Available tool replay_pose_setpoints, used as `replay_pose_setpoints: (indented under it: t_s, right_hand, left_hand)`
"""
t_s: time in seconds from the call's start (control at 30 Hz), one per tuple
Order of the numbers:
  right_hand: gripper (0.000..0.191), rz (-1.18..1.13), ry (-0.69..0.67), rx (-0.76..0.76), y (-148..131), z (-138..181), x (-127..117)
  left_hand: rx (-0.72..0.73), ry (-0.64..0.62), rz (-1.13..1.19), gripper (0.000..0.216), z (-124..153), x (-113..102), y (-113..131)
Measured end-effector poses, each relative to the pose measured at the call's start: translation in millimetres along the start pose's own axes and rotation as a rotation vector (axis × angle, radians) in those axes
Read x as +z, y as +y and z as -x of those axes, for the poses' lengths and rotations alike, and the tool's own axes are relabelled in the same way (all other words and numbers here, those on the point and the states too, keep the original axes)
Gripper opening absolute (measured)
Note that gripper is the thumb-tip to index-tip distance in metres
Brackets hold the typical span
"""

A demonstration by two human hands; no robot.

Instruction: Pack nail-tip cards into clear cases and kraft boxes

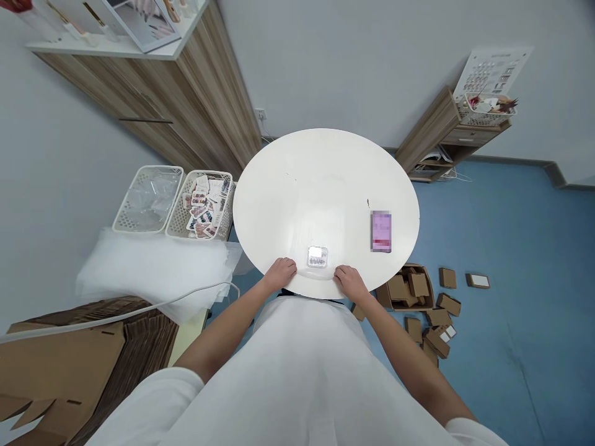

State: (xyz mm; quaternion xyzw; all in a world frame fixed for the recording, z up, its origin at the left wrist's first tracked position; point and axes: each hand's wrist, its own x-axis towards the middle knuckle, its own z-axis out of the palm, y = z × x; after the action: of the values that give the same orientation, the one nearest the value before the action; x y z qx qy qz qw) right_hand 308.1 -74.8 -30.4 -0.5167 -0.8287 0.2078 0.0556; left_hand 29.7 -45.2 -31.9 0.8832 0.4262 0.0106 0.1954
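Note:
A small clear case [317, 256] with a white label and little shiny pieces in it lies near the front edge of the white oval table [320, 167]. Just in front of it stretches a thin see-through plastic film [316, 273], faint against the tabletop; whether it is a bag or a single sheet I cannot make out. My left hand [281, 272] has its fingers closed at the film's left end. At the right end, my right hand [349, 282] pinches it, knuckles up. Both hands rest at the table's edge, one on each side of the case.
A phone-sized purple blurred rectangle [381, 231] lies on the table's right. Left stand white baskets, one with plastic bags [151, 195], one with printed cards [204, 207], above white foam sheets [153, 266] and flattened cardboard [65, 365]. Small brown boxes [437, 317] litter the right floor.

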Motion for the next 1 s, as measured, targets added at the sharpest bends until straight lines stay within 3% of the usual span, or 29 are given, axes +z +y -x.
replay_pose_setpoints:
  t_s: [0.17, 0.27, 0.4, 0.77, 0.83, 0.9, 1.0]
  right_hand:
    - [0.019, -0.131, -0.074, 0.065, -2.7, -4.2, -21.2]
    - [0.021, -0.190, -0.118, 0.217, -3.7, -12.9, -27.7]
    - [0.022, -0.184, -0.124, 0.381, -3.1, -30.2, -31.0]
    - [0.024, -0.128, -0.160, 0.580, 6.8, -66.5, -26.0]
    - [0.026, -0.140, -0.148, 0.603, 7.5, -68.6, -22.6]
    - [0.026, -0.137, -0.147, 0.625, 7.6, -69.5, -20.1]
    - [0.026, -0.135, -0.154, 0.653, 7.6, -70.5, -18.3]
  left_hand:
    - [-0.050, -0.036, 0.040, 0.020, -2.7, -14.5, 9.0]
    - [-0.152, -0.045, 0.125, 0.021, -10.4, -21.6, 8.2]
    - [-0.330, -0.028, 0.270, 0.021, -22.8, -26.0, 2.3]
    - [-0.620, 0.045, 0.385, 0.025, -51.2, -19.5, -5.3]
    - [-0.655, 0.091, 0.423, 0.032, -50.5, -18.5, -2.6]
    - [-0.648, 0.216, 0.386, 0.037, -45.1, -18.1, 3.6]
    - [-0.435, 0.404, 0.168, 0.042, -32.8, -16.8, 17.9]
